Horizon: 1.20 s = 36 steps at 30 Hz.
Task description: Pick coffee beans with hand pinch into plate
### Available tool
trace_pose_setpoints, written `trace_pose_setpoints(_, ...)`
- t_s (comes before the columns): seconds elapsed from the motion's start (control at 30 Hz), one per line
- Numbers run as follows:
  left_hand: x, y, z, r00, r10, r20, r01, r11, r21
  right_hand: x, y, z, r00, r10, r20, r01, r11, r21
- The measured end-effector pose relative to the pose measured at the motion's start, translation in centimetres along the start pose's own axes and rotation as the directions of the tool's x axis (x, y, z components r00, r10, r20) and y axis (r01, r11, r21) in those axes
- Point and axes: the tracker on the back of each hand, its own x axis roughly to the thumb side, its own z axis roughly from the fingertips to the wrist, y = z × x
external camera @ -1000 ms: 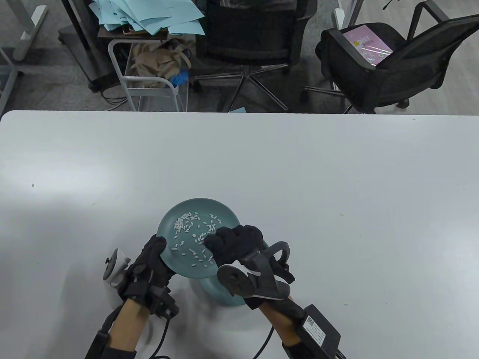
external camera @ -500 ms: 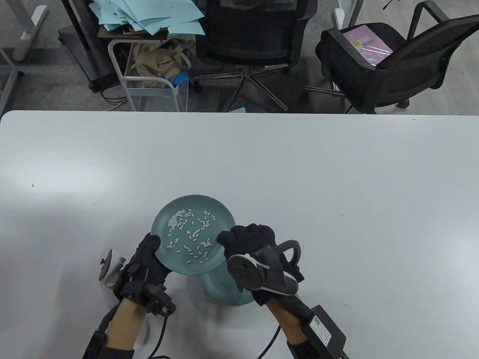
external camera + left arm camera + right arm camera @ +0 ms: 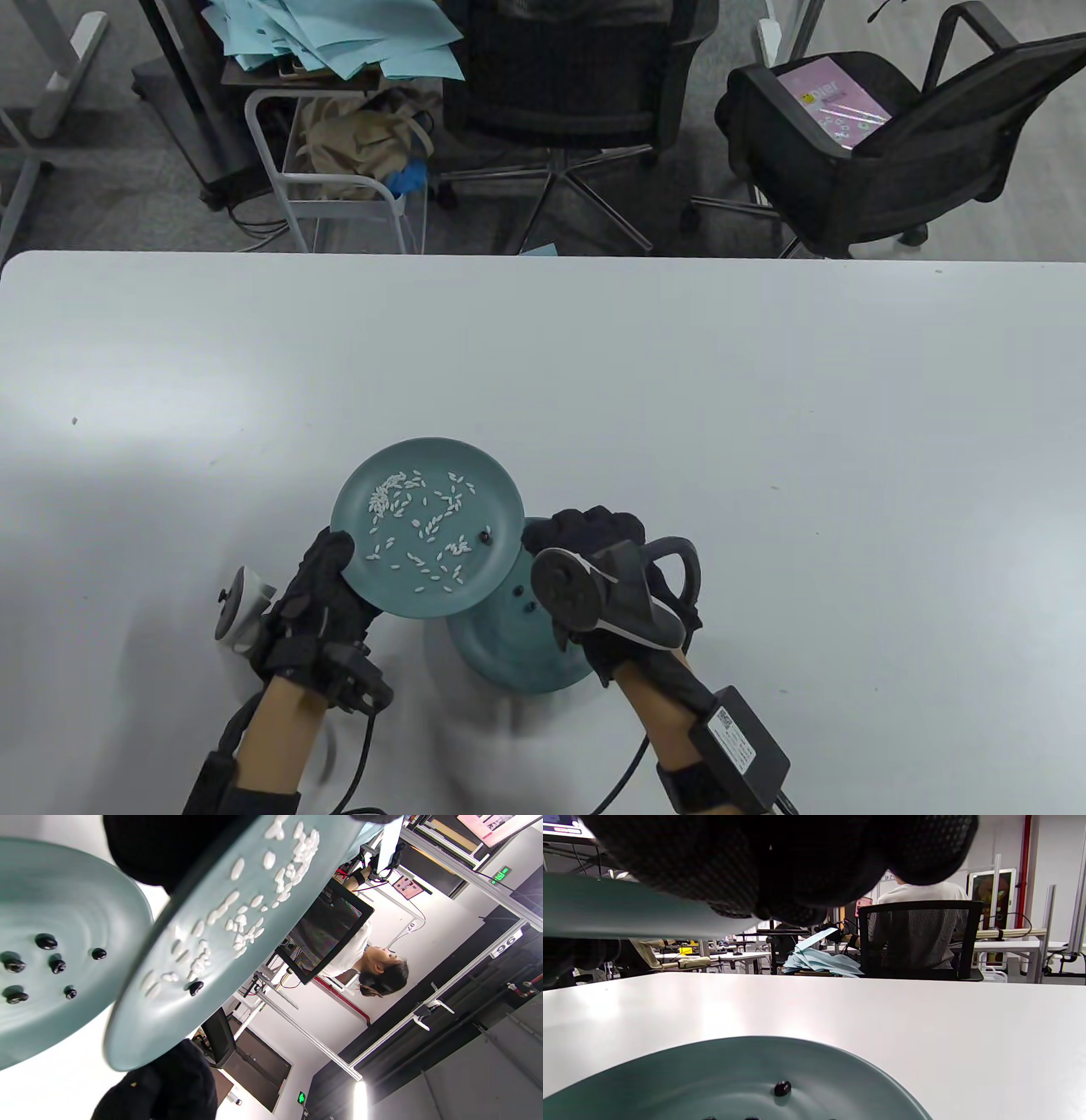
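Note:
My left hand (image 3: 327,586) grips the near-left rim of a teal plate (image 3: 501,509) and holds it tilted above the table. It carries several white grains (image 3: 399,497) and one dark coffee bean (image 3: 485,536), which also shows in the left wrist view (image 3: 195,988). A second teal plate (image 3: 509,654) lies on the table below, partly hidden, with several coffee beans (image 3: 46,942) on it. My right hand (image 3: 551,531) hovers over this lower plate, just right of the held one. Its fingers (image 3: 797,866) are bunched together, and I see no bean between them.
The white table (image 3: 764,424) stretches far and to both sides. A tiny white speck (image 3: 75,419) lies at the far left. Two black office chairs (image 3: 848,153) and a cart with blue papers (image 3: 339,51) stand beyond the far edge.
My right hand has drawn back from over the held plate to the right, above the lower plate. My left hand has shifted the held plate up and left, uncovering a bean on it.

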Motion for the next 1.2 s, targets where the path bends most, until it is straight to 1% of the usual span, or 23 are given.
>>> trace_pose_setpoints(0.1, 0.1, 0.0, 0.0, 1.000, 0.010, 0.005, -0.010, 1.000, -0.003, -0.1, 0.3, -0.1, 1.000, 0.003, -0.002, -0.003, 1.000, 0.025)
trace_pose_setpoints(0.53, 0.1, 0.1, 0.0, 1.000, 0.012, 0.007, -0.012, 1.000, -0.003, 0.2, 2.3, -0.5, 0.999, 0.022, 0.032, -0.028, 0.979, 0.201)
trace_pose_setpoints(0.8, 0.0, 0.1, 0.0, 1.000, 0.016, 0.001, -0.016, 1.000, -0.003, 0.3, 2.9, -0.6, 0.999, 0.022, 0.041, -0.031, 0.974, 0.225)
trace_pose_setpoints(1.2, 0.0, 0.1, 0.0, 1.000, 0.015, 0.002, -0.015, 1.000, -0.006, 0.0, 3.0, -0.7, 0.999, -0.003, 0.039, -0.005, 0.980, 0.198)
